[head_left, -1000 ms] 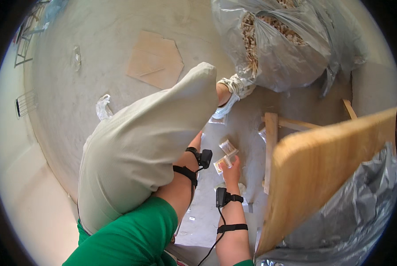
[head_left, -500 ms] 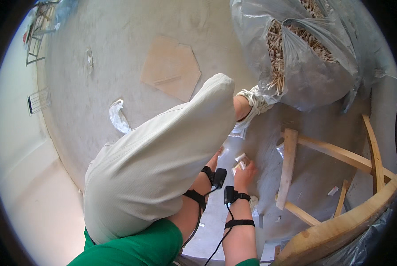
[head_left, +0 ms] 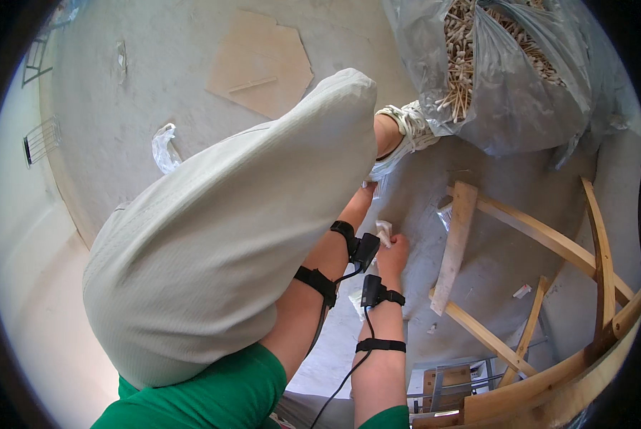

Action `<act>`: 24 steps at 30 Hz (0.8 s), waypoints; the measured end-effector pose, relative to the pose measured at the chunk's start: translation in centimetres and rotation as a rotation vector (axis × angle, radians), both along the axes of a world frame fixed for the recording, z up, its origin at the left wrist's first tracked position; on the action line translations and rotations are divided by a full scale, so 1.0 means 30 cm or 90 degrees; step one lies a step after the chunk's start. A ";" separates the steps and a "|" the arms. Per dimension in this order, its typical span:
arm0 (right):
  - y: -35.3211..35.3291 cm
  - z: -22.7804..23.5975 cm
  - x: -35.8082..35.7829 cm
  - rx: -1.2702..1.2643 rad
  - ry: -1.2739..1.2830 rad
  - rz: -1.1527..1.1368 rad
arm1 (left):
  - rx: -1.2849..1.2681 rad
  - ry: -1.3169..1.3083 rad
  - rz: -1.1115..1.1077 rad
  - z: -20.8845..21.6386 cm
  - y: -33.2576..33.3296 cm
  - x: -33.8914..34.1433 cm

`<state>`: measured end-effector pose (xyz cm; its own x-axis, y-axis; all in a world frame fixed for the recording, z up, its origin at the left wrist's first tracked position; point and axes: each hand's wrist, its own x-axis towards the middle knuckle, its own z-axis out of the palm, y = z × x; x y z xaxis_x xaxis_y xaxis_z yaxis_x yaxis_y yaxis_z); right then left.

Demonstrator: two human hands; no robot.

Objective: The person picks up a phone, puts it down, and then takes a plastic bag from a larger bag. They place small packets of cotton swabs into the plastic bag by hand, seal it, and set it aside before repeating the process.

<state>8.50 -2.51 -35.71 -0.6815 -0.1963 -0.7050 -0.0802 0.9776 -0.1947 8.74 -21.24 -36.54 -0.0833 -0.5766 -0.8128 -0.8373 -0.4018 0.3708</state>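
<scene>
My right hand (head_left: 394, 254) is closed in a fist low over the grey floor, with a small whitish crumpled packet (head_left: 383, 233) sticking out at its finger side. My left hand (head_left: 368, 191) reaches down past my bent leg, close to the white laced shoe (head_left: 406, 136). Its fingers are mostly hidden by the trouser leg and too small to make out. A clear, shiny wrapper edge (head_left: 379, 189) shows beside it.
A large clear plastic bag (head_left: 528, 118) full of cotton swabs stands at the far right. Below it lies an overturned wooden stool frame (head_left: 549, 236). A flat cardboard sheet (head_left: 263, 64) and a white plastic bag (head_left: 164, 149) lie on the floor to the left.
My left hand has moved farther away, toward the shoe. The right hand has moved slightly away, and the small packets in it look different. The whole view has shifted.
</scene>
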 end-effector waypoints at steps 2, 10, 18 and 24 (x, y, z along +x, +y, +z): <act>0.006 -0.032 -0.009 -0.026 0.001 -0.065 | -0.075 0.010 0.037 -0.059 0.015 0.039; 0.103 -0.121 -0.011 -0.077 -0.102 -0.192 | -0.064 -0.115 0.014 -0.071 0.040 -0.011; 0.072 0.008 0.035 -0.159 -0.183 -0.466 | 0.006 0.004 0.210 -0.123 0.110 0.027; 0.179 0.034 0.109 -0.304 -0.249 -0.657 | 0.028 0.021 0.139 -0.128 0.220 0.078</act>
